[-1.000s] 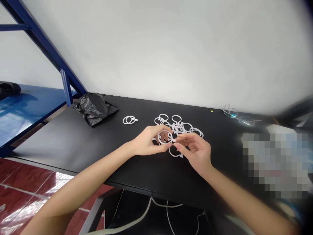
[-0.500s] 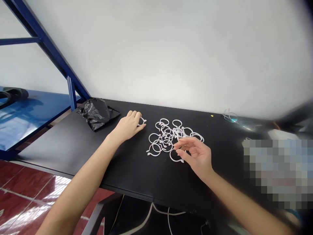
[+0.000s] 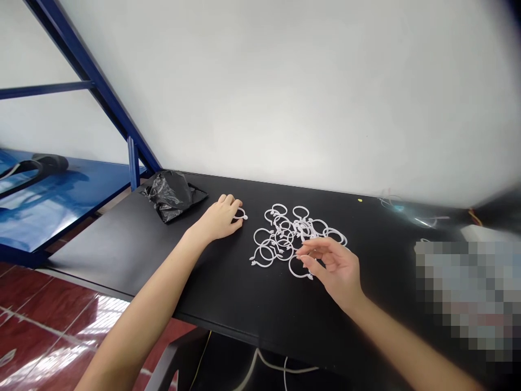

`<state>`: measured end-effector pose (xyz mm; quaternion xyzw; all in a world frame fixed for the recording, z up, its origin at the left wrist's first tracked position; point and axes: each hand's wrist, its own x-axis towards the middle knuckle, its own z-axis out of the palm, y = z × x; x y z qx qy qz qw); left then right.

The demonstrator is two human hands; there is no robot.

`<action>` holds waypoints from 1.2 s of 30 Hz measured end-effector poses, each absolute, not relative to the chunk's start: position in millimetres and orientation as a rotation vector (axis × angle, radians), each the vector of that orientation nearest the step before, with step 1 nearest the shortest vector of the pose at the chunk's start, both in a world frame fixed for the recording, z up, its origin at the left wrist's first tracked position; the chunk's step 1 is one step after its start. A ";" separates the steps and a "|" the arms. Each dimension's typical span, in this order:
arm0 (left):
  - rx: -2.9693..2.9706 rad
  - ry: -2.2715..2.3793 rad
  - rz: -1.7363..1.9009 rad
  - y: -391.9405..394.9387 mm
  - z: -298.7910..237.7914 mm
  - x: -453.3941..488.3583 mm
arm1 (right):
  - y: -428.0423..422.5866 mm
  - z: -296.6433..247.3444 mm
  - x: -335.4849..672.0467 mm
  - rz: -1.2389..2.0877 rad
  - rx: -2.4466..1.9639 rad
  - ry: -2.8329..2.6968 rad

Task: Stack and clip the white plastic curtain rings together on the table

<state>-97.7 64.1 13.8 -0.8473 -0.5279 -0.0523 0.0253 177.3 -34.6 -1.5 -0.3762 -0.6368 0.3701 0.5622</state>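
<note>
While keeping the right hand (image 3: 337,270) loosely parted and empty over the near right side of the piled white rings (image 3: 302,228), has swung the left hand (image 3: 221,219) leftward, nearer the far edge of the surface (image 3: 244,296). So has one ring (image 3: 245,217) set apart, under curled fingers (image 3: 230,199); cannot tell whether gripped. See a crumpled black bag (image 3: 171,196) by the far left corner, perhaps limiting room leftward, and blurred glasses (image 3: 399,207) along the far edge.

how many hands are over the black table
2: the left hand, at a white ring left of the ring pile, and the right hand, at the pile's near right side. No others show.
</note>
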 end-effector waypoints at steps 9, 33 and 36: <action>-3.072 -1.306 -0.546 39.0 18.5 -59.5 | -32.5 -6.8 178.5 0.856 -0.946 -1.477; -3.198 -0.731 -1.121 22.2 17.8 -43.5 | -30.0 -6.6 172.9 0.617 -0.859 -1.808; -3.185 -0.694 -1.265 21.7 19.1 -43.1 | -28.2 -6.7 173.0 0.569 -0.878 -1.824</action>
